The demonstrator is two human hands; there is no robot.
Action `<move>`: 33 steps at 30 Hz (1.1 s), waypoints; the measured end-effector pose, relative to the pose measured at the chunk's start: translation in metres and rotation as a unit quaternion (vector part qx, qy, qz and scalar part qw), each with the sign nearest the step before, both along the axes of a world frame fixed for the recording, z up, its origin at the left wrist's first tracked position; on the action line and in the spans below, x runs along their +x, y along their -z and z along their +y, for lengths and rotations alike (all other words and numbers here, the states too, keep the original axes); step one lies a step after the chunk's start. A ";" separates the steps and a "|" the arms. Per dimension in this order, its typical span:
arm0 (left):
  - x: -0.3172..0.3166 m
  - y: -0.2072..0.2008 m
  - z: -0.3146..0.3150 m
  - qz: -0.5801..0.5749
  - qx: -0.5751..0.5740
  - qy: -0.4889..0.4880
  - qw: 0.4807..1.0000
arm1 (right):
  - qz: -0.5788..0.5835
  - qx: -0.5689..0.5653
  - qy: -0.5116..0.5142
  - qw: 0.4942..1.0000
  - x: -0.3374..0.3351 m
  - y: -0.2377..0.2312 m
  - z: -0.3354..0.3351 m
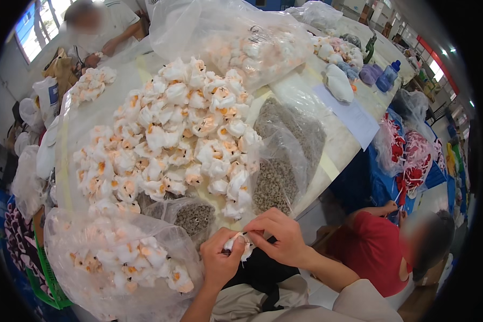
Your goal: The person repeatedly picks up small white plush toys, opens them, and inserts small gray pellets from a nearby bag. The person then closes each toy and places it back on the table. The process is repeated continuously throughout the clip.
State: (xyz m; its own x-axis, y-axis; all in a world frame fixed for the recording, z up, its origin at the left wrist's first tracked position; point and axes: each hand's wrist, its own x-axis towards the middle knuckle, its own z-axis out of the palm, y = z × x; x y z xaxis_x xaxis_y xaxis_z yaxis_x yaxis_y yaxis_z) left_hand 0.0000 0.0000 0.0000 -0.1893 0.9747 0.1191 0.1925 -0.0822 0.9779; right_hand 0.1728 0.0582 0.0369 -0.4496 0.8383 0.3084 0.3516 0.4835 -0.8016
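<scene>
My left hand (pixel 220 263) is closed around a small white plush piece (pixel 247 251) in front of my lap, at the table's near edge. Thumb and fingertips of my right hand (pixel 282 239) are pinched together at the top of that piece, on a tiny dark part that is too small to name. Just beyond my hands lie a clear bag of small grey-brown ring-like parts (pixel 276 182) and a smaller opened bag (pixel 196 217) of similar parts. A big heap of white and orange plush pieces (pixel 172 129) with dark eye-like spots spreads across the table.
A clear bag of plush pieces (pixel 129 263) lies left of my hands; another large bag (pixel 247 48) stands beyond the heap. Paper (pixel 349 115) and a blue bottle (pixel 388 76) are at the right. One person in red (pixel 370 252) sits right, another in white (pixel 110 27) far left.
</scene>
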 end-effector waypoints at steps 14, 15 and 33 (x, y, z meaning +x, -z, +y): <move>0.002 -0.009 0.001 0.011 0.000 0.014 1.000 | -0.008 0.066 -0.010 0.998 0.002 0.004 -0.004; 0.002 -0.008 0.001 0.009 0.005 0.013 1.000 | -0.002 0.053 -0.010 0.999 0.001 0.004 -0.004; 0.002 -0.007 0.002 0.036 0.022 0.020 0.999 | -0.040 0.076 -0.025 0.996 0.001 0.000 -0.008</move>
State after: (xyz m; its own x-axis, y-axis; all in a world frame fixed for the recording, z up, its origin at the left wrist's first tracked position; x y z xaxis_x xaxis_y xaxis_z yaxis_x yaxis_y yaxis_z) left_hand 0.0024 0.0020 0.0068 -0.1400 0.9749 0.1733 0.2588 -0.1329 0.9567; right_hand 0.1742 0.0504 0.0371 -0.5170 0.7607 0.3924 0.3837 0.6158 -0.6882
